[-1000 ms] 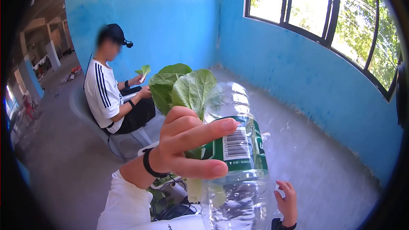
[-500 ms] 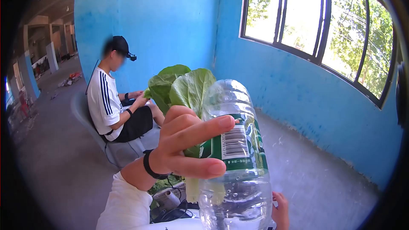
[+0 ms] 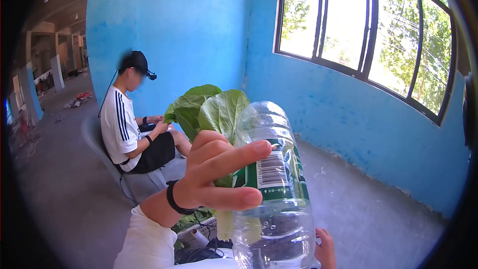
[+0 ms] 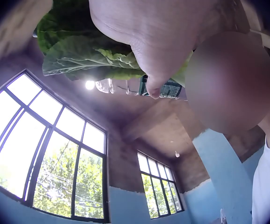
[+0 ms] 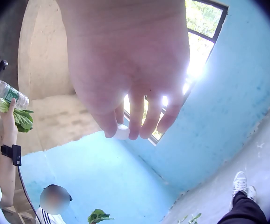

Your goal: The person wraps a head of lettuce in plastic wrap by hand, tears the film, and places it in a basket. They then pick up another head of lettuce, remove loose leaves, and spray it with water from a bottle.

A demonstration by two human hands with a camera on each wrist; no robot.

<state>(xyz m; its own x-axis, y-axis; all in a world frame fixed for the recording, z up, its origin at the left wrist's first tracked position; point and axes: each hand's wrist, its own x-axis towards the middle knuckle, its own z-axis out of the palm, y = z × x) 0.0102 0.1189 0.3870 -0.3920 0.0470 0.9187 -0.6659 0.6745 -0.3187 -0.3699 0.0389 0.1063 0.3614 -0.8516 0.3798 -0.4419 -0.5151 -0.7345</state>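
Note:
A clear plastic bottle (image 3: 274, 219) with a green label is raised before the head camera, some water in it. Round it my left hand (image 3: 211, 174) curls, with two fingers stretched over the label. The same hand also holds leafy greens (image 3: 224, 114), their broad leaves beside the bottle and pale stalks hanging below. In the right wrist view the bottle's neck is tipped up at the wearer's mouth. Lower, at the right, my right hand (image 3: 326, 249) is partly hidden behind the bottle. Its fingertips pinch a white bottle cap (image 5: 121, 132) in the right wrist view.
A person (image 3: 124, 124) in a white shirt sits on a grey chair (image 3: 92, 134) at the left, handling a leaf. Below my left wrist lie more greens (image 3: 201, 214), a white roll (image 3: 199, 236) and dark cables. Blue walls and a large window (image 3: 368, 35) stand ahead.
The head view has tilted up. My right hand has dropped lower and further behind the bottle. The seated person's hands have come together. My left hand keeps hold of the bottle and greens.

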